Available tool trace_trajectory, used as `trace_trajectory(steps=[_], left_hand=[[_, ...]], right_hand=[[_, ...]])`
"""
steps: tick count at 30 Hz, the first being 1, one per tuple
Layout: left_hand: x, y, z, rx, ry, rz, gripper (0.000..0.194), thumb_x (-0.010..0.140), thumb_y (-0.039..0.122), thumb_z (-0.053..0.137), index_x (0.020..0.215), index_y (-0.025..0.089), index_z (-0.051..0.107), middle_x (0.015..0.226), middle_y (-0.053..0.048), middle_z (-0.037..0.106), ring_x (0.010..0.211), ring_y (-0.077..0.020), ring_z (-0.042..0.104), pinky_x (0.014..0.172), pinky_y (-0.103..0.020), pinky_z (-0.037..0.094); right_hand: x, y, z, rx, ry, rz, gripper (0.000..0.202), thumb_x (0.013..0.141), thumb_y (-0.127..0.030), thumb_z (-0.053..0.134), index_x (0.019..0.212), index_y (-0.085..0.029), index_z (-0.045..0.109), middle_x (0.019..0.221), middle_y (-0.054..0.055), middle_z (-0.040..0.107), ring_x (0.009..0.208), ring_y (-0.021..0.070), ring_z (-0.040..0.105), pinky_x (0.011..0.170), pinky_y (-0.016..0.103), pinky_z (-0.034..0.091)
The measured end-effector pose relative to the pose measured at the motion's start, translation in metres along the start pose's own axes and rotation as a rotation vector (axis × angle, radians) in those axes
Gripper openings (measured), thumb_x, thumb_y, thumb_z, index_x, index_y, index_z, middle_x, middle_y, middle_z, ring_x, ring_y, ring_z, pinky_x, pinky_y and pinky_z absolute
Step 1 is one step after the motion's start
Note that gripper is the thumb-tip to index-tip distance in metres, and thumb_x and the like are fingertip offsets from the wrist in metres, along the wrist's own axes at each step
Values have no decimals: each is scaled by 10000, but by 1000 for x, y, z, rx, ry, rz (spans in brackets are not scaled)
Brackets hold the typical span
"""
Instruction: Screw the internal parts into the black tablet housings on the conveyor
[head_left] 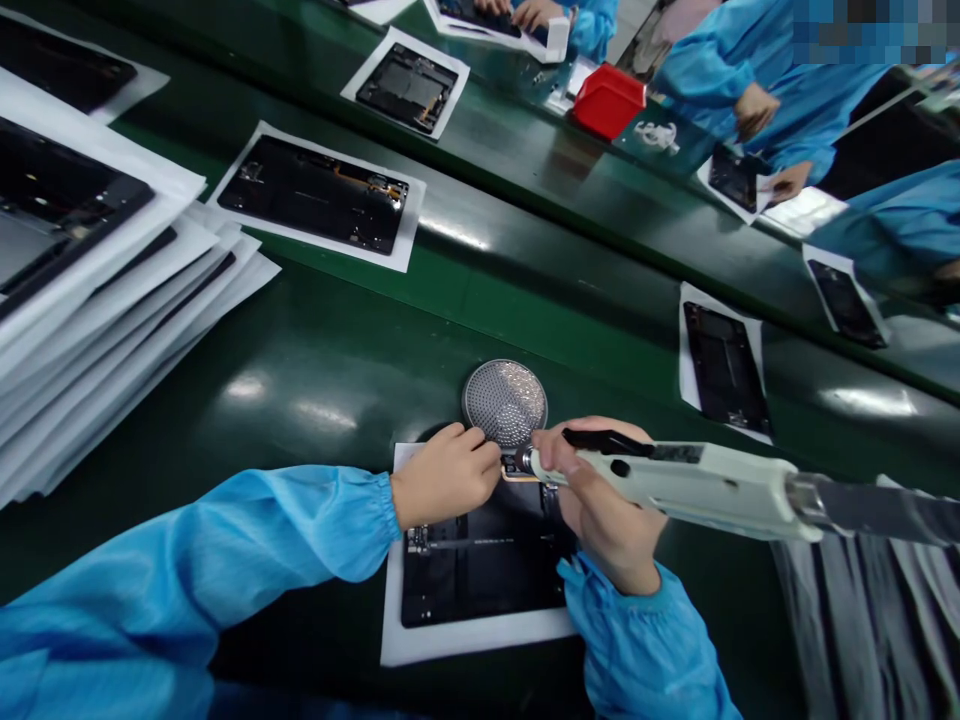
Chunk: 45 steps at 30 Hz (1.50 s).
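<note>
My right hand (pixel 600 500) is wrapped round a pale electric screwdriver (pixel 697 485), its tip pointing left over the top edge of a black device panel (pixel 480 570). The panel lies on a white sheet (pixel 450 645) in front of me. My left hand (pixel 450 475) is closed, with its fingertips pressed together near the tool tip; whatever they hold is too small or hidden to make out. Just beyond both hands sits a round dotted metal tray (pixel 505 402) with small shiny screws in its right part.
Stacked sheets with panels (pixel 127 330) rise at the left; another stack (pixel 862 610) stands at the right. Panels on sheets (pixel 322 195) (pixel 726 365) lie along the green line (pixel 465 280). Across it, people in blue sleeves work beside a red bin (pixel 609 102).
</note>
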<state>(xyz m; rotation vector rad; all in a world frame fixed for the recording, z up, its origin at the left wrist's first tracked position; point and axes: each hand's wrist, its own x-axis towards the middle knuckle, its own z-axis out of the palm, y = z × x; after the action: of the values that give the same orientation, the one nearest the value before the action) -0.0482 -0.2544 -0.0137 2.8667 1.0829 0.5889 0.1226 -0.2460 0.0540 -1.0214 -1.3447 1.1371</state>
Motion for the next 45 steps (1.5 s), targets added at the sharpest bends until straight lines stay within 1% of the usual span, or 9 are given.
trace_trajectory(steps=[4,7,13,16,20,24,28,38,45], left_hand=[[-1,1,-1,16,31,43,248,981,105,459,813,111,641,835,-78,582,755,-193,499,617,-349,313],[-2,4,-6,34,35,59,249,966,102,465,802,106,652,809,-80,571,735,-203,504,603,-356,308],[-6,8,-15,41,-69,53,245,972,135,459,898,81,687,930,-131,603,802,-232,530,608,-359,312],[-8,9,-17,32,-95,18,260,988,145,438,966,75,687,1003,-148,613,833,-237,527,624,-360,315],[-10,10,-19,27,-117,6,279,1002,137,409,1023,67,679,1036,-161,618,848,-239,527,634,-359,310],[-10,11,-20,14,-130,6,266,997,142,427,1005,70,683,1066,-170,621,853,-238,530,633,-359,305],[-10,12,-18,4,-110,4,262,992,145,439,978,73,690,1060,-164,620,852,-247,535,627,-360,300],[-10,13,-18,-7,-119,5,246,981,149,461,940,79,694,1041,-158,617,843,-247,530,618,-359,286],[-9,14,-20,-23,-100,1,248,976,155,471,933,80,704,1007,-150,614,837,-257,537,621,-366,294]], right_hand=[[-2,2,-1,-43,-1,10,234,836,-181,680,1059,-237,638,758,-10,643,725,175,646,748,401,547],[-2,4,0,-5,-22,13,235,846,-153,666,1060,-247,642,756,-9,645,724,175,646,737,396,536],[-2,6,1,-12,-23,49,232,832,-192,688,1050,-258,642,770,-2,652,722,191,651,733,414,534],[-1,6,3,-20,-5,68,225,818,-191,699,1025,-262,647,751,-6,647,708,193,647,729,420,535],[0,6,4,21,-50,46,241,825,-172,680,1045,-265,647,697,-17,626,673,183,627,713,416,536],[1,6,4,22,-61,44,264,830,-131,662,1062,-257,648,706,-15,633,683,179,629,737,419,543],[1,7,6,42,-75,25,286,835,-97,631,1071,-257,649,695,-21,625,678,172,621,757,416,551],[4,6,6,56,-94,11,230,817,-113,654,1000,-252,658,698,-24,631,649,166,600,698,396,535],[2,8,6,61,-110,41,213,807,-117,654,971,-252,667,680,-15,628,636,173,592,656,382,518]])
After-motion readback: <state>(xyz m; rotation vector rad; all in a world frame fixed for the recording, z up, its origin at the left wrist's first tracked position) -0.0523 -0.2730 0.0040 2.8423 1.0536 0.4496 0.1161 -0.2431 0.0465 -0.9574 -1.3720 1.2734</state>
